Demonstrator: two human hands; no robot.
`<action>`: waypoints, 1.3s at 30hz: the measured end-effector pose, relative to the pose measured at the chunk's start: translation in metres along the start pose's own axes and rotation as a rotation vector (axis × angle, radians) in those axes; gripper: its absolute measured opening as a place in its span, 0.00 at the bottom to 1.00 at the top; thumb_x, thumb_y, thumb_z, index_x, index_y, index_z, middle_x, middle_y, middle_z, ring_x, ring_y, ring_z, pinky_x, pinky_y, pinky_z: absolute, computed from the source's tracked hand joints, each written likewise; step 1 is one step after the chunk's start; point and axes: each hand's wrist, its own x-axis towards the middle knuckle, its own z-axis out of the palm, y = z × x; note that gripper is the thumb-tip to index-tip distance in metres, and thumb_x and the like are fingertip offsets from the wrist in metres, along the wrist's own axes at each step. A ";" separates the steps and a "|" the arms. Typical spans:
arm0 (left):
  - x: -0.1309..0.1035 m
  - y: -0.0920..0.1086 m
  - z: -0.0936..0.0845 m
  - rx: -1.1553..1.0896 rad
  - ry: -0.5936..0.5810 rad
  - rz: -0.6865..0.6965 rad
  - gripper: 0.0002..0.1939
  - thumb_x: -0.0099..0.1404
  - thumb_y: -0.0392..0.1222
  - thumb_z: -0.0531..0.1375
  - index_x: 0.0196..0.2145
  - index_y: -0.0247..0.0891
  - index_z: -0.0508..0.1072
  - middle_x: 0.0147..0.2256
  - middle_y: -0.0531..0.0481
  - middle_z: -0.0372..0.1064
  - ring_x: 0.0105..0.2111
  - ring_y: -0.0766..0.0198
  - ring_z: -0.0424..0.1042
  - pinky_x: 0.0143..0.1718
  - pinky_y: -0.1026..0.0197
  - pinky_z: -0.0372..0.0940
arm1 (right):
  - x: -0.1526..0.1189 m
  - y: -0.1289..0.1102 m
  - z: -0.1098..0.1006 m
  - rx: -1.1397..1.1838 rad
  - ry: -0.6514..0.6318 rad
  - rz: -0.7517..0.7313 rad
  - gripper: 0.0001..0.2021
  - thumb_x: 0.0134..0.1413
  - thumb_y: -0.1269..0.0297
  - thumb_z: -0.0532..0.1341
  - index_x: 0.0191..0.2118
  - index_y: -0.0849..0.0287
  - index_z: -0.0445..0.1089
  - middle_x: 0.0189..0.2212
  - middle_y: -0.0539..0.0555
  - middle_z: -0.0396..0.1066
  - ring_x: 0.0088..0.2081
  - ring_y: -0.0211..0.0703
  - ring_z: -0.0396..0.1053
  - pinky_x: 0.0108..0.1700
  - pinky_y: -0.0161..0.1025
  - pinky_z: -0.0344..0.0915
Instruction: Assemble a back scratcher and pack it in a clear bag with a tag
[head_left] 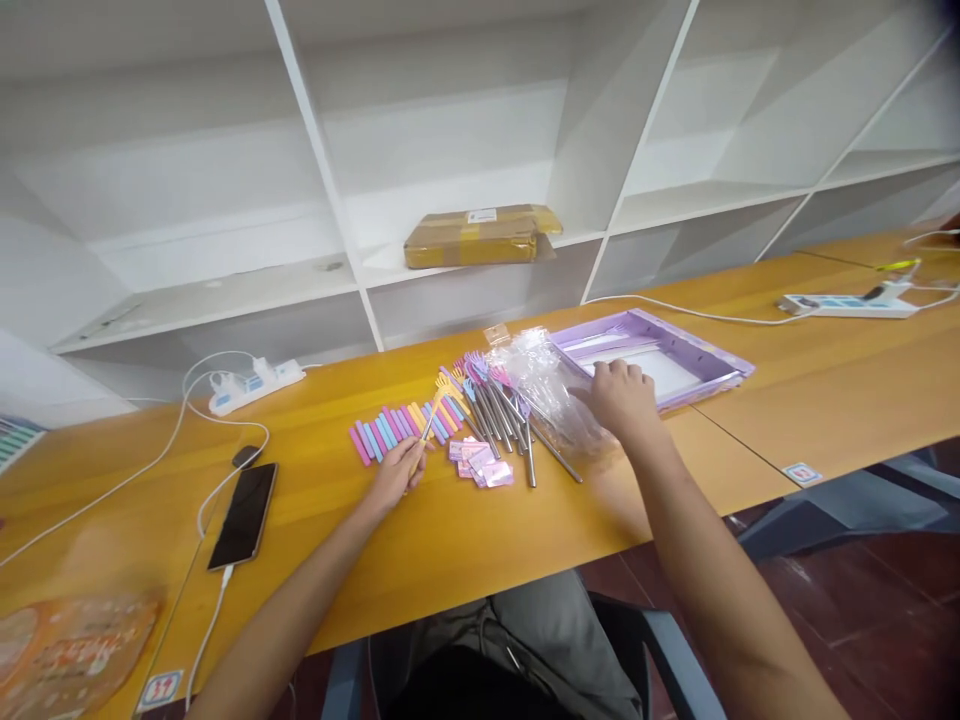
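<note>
My left hand [397,473] is closed around the handle end of a back scratcher [431,420] with a yellow claw head and thin metal stem. Its claw points up over a row of pink, blue and yellow tubes [384,430]. A pile of back scratchers [491,410] with metal rods and coloured claws lies to the right, above several small pink cards [480,463]. My right hand [622,398] reaches over the near edge of a purple box [712,355], beside clear plastic bags [540,375]. Its thumb is stretched out from the fingers, and nothing shows in its grip.
A phone [244,515] on a cable lies at left, below a power strip [257,387]. Another power strip [847,305] sits far right. A taped cardboard box [480,237] rests on the white shelf. An orange package [75,650] is at the lower left.
</note>
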 end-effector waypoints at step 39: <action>-0.010 -0.025 -0.002 0.203 0.002 0.287 0.18 0.73 0.57 0.64 0.38 0.37 0.78 0.42 0.42 0.73 0.44 0.54 0.72 0.52 0.53 0.67 | -0.081 -0.228 0.026 1.604 -0.582 -0.231 0.20 0.68 0.43 0.62 0.49 0.56 0.73 0.44 0.55 0.76 0.44 0.47 0.73 0.49 0.42 0.71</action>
